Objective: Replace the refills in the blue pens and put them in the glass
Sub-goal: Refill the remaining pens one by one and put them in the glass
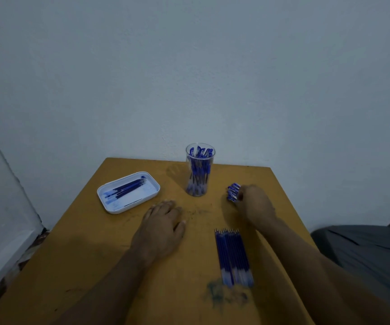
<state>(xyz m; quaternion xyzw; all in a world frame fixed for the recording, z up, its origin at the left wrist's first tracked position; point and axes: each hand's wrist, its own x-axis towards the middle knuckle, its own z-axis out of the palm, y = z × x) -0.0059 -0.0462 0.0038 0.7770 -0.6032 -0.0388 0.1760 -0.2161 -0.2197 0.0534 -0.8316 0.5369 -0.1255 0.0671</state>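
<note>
Blue pens (233,192) lie bunched on the counter (95,242) right of the glass (199,170), the right hand (255,205) curled onto them, though its grip isn't clearly visible. Left hand (162,225) rests flat, fingers relaxed. Refills (233,256) lie near, more in the white tray (109,202); no readable writing.

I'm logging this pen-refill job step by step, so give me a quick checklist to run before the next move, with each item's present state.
1. Right hand on the blue pens: ok, fingers curl over the small bunch.
2. Left hand free: ok, resting flat on the table.
3. New refills within reach: ok, a row lies near the right forearm.
4. Glass upright: ok.
5. Room left in the glass: cannot tell, it already holds many pens.
6. White tray for removed refills: ok, several lie in it.
</note>
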